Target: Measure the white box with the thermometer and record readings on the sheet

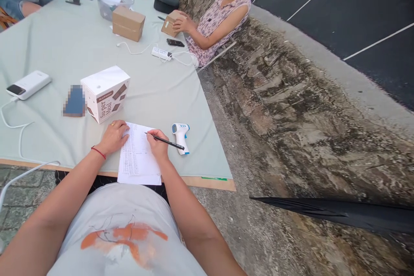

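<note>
My right hand [156, 143] grips a black pen [168, 141], its tip over the upper part of a printed sheet [137, 159]. The sheet lies on other papers at the table's near edge, and its rows of text are too small to read. Across the sheet's left edge rests my left hand [114, 137], palm down, holding nothing. A white and blue infrared thermometer [181, 138] lies just right of the pen. Behind my left hand stands a white box [106, 90] labelled "Super Meal". A blurred blue thing [74, 101] is beside that box.
A white power bank [30, 84] with a trailing cable lies at left. Farther back are a brown carton [128, 23], a clear plastic bin [111, 8] with papers, and a phone [175, 42]. A person [216, 26] holds another carton. A stone wall [274, 86] borders the right.
</note>
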